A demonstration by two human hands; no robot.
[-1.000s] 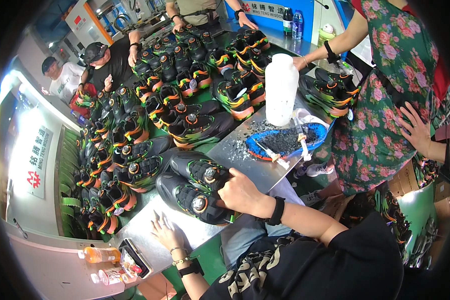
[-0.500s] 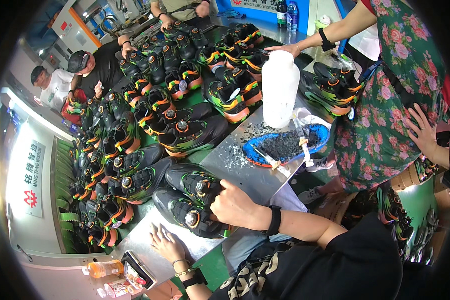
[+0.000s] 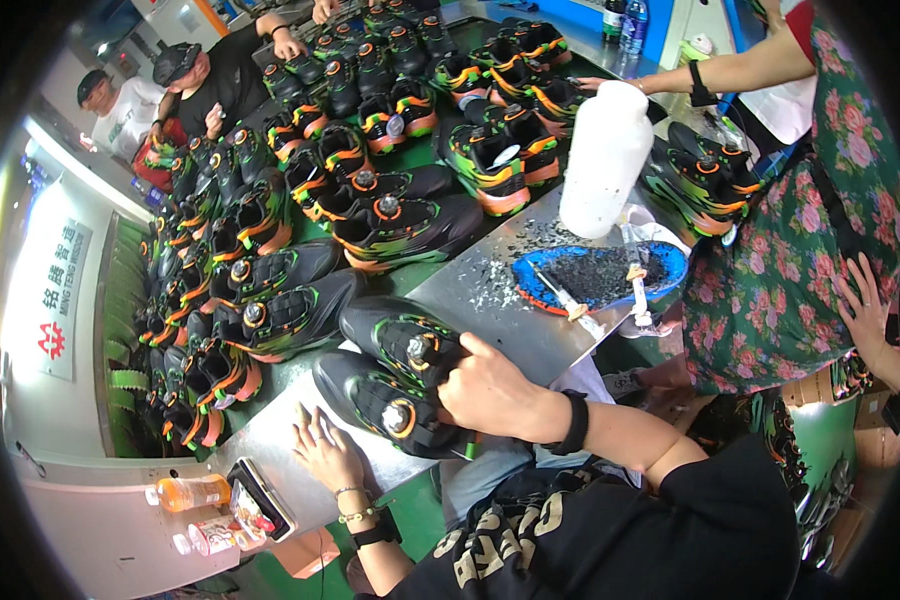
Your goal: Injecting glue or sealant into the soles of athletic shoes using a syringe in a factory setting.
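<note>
Shoes shifted lower-left since earlier, right hand [image 3: 492, 395] grip on black shoe [image 3: 402, 345], left hand [image 3: 327, 455] flat on metal table [image 3: 490, 290]

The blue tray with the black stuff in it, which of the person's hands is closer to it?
The right hand is closer. It rests on a black shoe, below and left of the blue tray. The left hand lies flat on the metal table, farther left and lower.

Black printed shirt, black wristband, beaded bracelets, black watch strap
</note>
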